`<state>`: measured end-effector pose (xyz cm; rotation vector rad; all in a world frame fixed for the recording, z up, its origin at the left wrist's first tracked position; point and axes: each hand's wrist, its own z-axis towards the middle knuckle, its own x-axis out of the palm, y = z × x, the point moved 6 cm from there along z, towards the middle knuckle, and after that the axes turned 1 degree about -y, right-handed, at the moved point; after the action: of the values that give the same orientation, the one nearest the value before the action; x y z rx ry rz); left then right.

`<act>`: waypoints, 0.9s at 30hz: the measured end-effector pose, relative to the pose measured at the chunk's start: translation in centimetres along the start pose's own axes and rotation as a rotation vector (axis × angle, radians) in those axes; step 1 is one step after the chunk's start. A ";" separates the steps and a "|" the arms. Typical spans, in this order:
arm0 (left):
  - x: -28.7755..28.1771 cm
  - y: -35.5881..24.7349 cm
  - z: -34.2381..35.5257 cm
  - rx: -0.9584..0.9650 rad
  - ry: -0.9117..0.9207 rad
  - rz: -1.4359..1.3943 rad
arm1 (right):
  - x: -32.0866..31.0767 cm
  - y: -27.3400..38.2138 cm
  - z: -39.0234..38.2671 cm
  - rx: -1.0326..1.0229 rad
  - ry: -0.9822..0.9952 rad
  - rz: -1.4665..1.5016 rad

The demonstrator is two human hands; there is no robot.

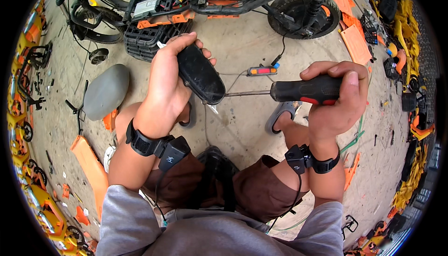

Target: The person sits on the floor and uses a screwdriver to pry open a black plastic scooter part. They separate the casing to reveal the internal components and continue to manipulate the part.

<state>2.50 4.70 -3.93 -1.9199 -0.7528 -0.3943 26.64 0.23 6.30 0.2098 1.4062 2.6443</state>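
My left hand (168, 76) is closed round a black oblong plastic housing (201, 75), its dark face turned up and its lower end pointing right. White slivers of another part show at its two ends. In my right hand (343, 93) is a screwdriver (305, 90) with a thick black and red handle. Its metal shaft runs left, and the tip meets the housing's lower right edge; what the tip sits in is too small to tell. Just beyond the shaft, a red and orange lamp (262, 71) with a cable lies on the floor.
Ahead stands a stripped black two-wheeler frame (224, 6) with its rear wheel (305, 16). A grey seat (106, 92) and an orange panel (88, 167) lie to my left. Orange panels (355, 44) and piled yellow parts (407, 37) line the right side.
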 end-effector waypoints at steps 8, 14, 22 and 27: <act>0.1 -0.2 0.0 -0.024 0.014 -0.016 | -0.1 -0.1 -0.1 -0.014 -0.016 -0.009; -0.5 -0.6 -0.3 -0.022 0.064 0.015 | 0.2 -0.8 -0.4 -0.105 0.046 -0.097; -5.0 -6.9 2.7 0.104 0.099 0.145 | 6.2 -3.5 0.5 -0.333 -0.271 -0.072; -11.8 -11.1 5.9 0.202 -0.024 0.195 | 10.4 -7.6 1.1 -0.104 -0.107 -0.205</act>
<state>-14.01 9.54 -5.63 -1.7896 -0.5903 -0.1680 17.13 7.32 1.16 0.1821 1.1852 2.4904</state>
